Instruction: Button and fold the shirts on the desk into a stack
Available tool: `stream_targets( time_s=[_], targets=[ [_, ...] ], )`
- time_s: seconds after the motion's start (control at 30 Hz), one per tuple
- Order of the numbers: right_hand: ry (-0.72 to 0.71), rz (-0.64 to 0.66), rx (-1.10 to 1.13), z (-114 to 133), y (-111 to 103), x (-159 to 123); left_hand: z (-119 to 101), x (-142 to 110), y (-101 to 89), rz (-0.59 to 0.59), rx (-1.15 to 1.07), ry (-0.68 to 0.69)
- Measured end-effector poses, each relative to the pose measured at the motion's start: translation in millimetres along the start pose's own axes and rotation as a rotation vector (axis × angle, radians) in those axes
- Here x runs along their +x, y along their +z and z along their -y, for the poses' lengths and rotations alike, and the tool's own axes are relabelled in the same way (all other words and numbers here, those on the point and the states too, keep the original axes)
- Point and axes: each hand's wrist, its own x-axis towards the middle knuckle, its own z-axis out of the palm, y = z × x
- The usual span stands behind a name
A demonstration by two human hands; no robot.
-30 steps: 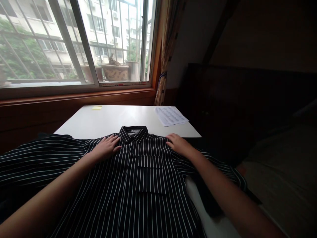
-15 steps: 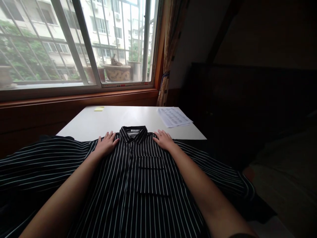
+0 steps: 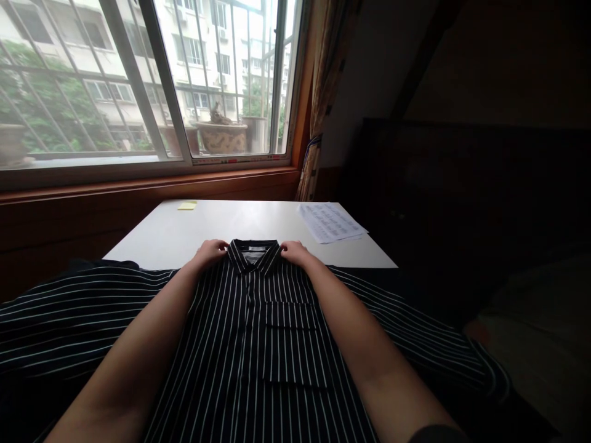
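Observation:
A black shirt with thin white stripes [image 3: 258,344] lies spread face up on a white table [image 3: 217,224], sleeves out to both sides and a chest pocket showing. Its collar [image 3: 255,253] points toward the window. My left hand [image 3: 210,252] sits at the left side of the collar with fingers curled onto the fabric. My right hand [image 3: 294,251] sits at the right side of the collar, fingers curled the same way. Both forearms lie over the shirt front.
A printed sheet of paper [image 3: 330,223] lies at the table's far right corner and a yellow sticky note [image 3: 187,206] at the far edge. A wooden sill and barred window [image 3: 138,80] stand behind. Dark furniture fills the right side.
Both hands slid inward and up from the shoulders to the collar, and their flat fingers curled onto the cloth. The right sleeve now lies spread out flat.

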Motion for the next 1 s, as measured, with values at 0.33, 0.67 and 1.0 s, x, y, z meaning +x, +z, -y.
stream_targets(
  time_s=[0.33,0.67,1.0],
  targets=[
    [-0.061,-0.221,-0.165,0,13,-31,8,-28,15.1,-0.265,0.181,0.085],
    [-0.135,-0.303,-0.234,-8,-25,-76,-15,-54,-19.5,-0.407,0.220,0.207],
    [-0.421,0.032,-0.039,35,18,-180,-46,-177,22.0,0.067,0.341,0.441]
  ],
)
